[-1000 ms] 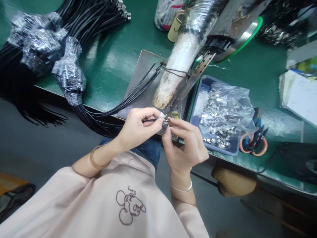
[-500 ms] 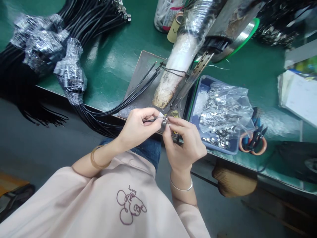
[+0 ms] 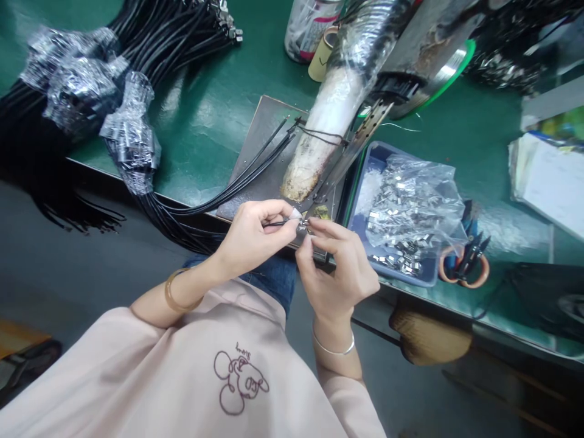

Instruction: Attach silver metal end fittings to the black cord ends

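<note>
While at two hands (image 3: 255, 234) (image 3: 340, 264), one black cable (image 3: 275, 224), one metal piece (image 3: 303, 224)

A dark drawing (image 3: 242, 382) marks the pinkish top (image 3: 173, 371), worn with blue jeans (image 3: 279, 283), tan bangle (image 3: 168, 294) and silver bangle (image 3: 335, 353)

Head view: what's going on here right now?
A person's left hand pinches a thin black cable, while the right hand is at a small metal piece beside it. Whether they are joined is too small to tell. A plastic-wrapped cable bundle lies to the left; a blue tray of metal parts sits to the right.
</note>
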Demonstrator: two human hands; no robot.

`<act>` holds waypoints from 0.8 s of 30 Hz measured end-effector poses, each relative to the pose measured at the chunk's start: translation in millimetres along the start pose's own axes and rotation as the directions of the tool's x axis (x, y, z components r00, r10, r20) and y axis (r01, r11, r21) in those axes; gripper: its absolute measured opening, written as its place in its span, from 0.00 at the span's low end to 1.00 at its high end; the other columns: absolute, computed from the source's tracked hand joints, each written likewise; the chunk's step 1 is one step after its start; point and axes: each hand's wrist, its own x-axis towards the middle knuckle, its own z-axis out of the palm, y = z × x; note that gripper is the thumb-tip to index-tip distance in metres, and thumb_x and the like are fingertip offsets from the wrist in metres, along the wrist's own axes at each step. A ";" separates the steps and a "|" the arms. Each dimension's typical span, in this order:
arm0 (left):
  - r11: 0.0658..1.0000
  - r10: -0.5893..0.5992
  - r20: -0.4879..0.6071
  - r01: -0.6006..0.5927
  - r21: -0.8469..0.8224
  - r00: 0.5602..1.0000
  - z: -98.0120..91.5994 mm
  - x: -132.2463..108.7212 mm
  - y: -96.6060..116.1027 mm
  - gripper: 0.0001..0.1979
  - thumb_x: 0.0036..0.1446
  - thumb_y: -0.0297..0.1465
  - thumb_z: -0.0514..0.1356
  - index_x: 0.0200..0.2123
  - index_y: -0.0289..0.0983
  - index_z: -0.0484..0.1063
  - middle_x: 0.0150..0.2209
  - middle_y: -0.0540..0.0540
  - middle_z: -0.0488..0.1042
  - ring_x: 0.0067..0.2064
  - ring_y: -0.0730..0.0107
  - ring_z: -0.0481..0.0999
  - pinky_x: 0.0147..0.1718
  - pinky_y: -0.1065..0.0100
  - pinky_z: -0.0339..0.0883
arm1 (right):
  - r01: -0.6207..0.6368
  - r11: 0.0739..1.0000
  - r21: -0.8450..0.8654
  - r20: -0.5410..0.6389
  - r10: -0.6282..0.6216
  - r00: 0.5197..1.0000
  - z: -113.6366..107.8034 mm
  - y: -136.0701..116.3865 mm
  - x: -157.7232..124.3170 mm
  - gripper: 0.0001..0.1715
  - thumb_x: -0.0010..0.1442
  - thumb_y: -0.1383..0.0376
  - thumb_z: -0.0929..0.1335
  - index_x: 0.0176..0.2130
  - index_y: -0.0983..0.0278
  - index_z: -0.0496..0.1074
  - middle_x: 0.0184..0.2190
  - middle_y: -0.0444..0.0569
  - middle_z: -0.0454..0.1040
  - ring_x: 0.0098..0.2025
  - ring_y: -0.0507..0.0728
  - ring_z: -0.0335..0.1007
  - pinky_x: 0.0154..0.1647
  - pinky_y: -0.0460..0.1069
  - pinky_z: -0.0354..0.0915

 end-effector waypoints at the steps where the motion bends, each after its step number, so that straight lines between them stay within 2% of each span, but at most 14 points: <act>1: 1.000 -0.008 0.003 0.008 -0.001 1.000 -0.1 0.1 0.0 0.08 0.56 0.31 0.59 0.28 0.33 0.73 0.19 0.55 0.57 0.21 0.80 0.53 0.20 0.74 0.47 | 0.004 1.000 0.001 0.003 -0.004 1.000 0.0 0.6 -0.2 0.12 0.59 0.76 0.71 0.36 0.61 0.68 0.38 0.48 0.83 0.38 0.52 0.82 0.41 0.45 0.78; 4: 1.000 -0.007 0.016 0.007 0.006 1.000 -0.1 -0.4 0.7 0.08 0.56 0.31 0.60 0.28 0.33 0.73 0.19 0.56 0.56 0.22 0.80 0.52 0.20 0.74 0.46 | -0.015 1.000 0.020 0.001 0.015 1.000 -0.5 2.3 -0.3 0.10 0.61 0.75 0.71 0.37 0.61 0.69 0.38 0.47 0.83 0.39 0.52 0.82 0.41 0.46 0.77; 7: 1.000 0.001 0.057 -0.001 0.006 0.998 -0.1 -3.1 1.4 0.08 0.57 0.30 0.60 0.28 0.33 0.73 0.20 0.55 0.58 0.22 0.81 0.53 0.20 0.75 0.47 | -0.114 0.991 0.074 0.042 0.111 0.993 -1.6 3.1 -0.2 0.09 0.62 0.73 0.71 0.40 0.61 0.70 0.38 0.45 0.82 0.40 0.52 0.81 0.40 0.45 0.76; 12: 0.995 0.057 0.010 -0.058 0.082 0.998 -3.2 -11.0 0.3 0.05 0.57 0.29 0.63 0.30 0.33 0.74 0.23 0.53 0.67 0.24 0.80 0.59 0.23 0.75 0.55 | -0.285 0.912 0.295 0.117 0.261 0.958 -2.1 4.8 -0.8 0.07 0.64 0.72 0.70 0.37 0.61 0.70 0.34 0.42 0.78 0.38 0.50 0.79 0.36 0.43 0.75; 14: 0.996 0.055 0.053 -0.059 0.072 0.997 -5.8 -12.9 -0.1 0.09 0.59 0.31 0.62 0.29 0.33 0.74 0.22 0.52 0.69 0.23 0.79 0.62 0.24 0.74 0.58 | -0.300 0.885 0.355 0.130 0.271 0.954 -1.5 5.6 -1.4 0.07 0.64 0.73 0.69 0.37 0.61 0.70 0.33 0.42 0.78 0.38 0.51 0.79 0.35 0.43 0.75; 16: 1.000 0.009 0.134 -0.009 -0.005 0.991 -8.1 -13.4 -0.3 0.11 0.61 0.32 0.61 0.28 0.33 0.75 0.21 0.51 0.70 0.23 0.78 0.64 0.25 0.74 0.60 | -0.265 0.905 0.331 0.113 0.241 0.964 -0.9 5.5 -2.1 0.07 0.64 0.73 0.70 0.38 0.61 0.70 0.34 0.43 0.79 0.39 0.51 0.80 0.36 0.44 0.75; 18: 0.995 -0.035 0.173 0.050 -0.084 0.984 -9.2 -12.9 -0.4 0.11 0.60 0.33 0.61 0.29 0.32 0.76 0.19 0.51 0.69 0.22 0.78 0.64 0.23 0.74 0.60 | -0.161 0.962 0.221 0.047 0.154 0.987 -0.4 4.5 -2.8 0.09 0.62 0.74 0.71 0.39 0.61 0.71 0.36 0.44 0.80 0.39 0.52 0.81 0.38 0.46 0.76; 21: 0.989 -0.037 0.118 0.053 -0.135 0.992 -7.8 -10.8 -0.9 0.08 0.57 0.31 0.62 0.30 0.31 0.78 0.19 0.53 0.66 0.22 0.79 0.61 0.22 0.74 0.58 | 0.007 1.000 0.014 -0.042 -0.006 0.999 0.2 2.0 -4.1 0.10 0.61 0.74 0.72 0.39 0.61 0.72 0.37 0.45 0.82 0.38 0.52 0.82 0.40 0.46 0.77; 24: 0.987 -0.007 0.059 0.017 -0.158 0.998 -4.7 -7.4 -0.6 0.06 0.54 0.29 0.63 0.28 0.31 0.77 0.22 0.51 0.70 0.24 0.79 0.64 0.25 0.74 0.61 | 0.068 0.996 -0.060 -0.055 -0.071 0.996 1.6 0.2 -6.4 0.11 0.60 0.75 0.73 0.38 0.61 0.71 0.38 0.46 0.83 0.37 0.52 0.82 0.41 0.45 0.77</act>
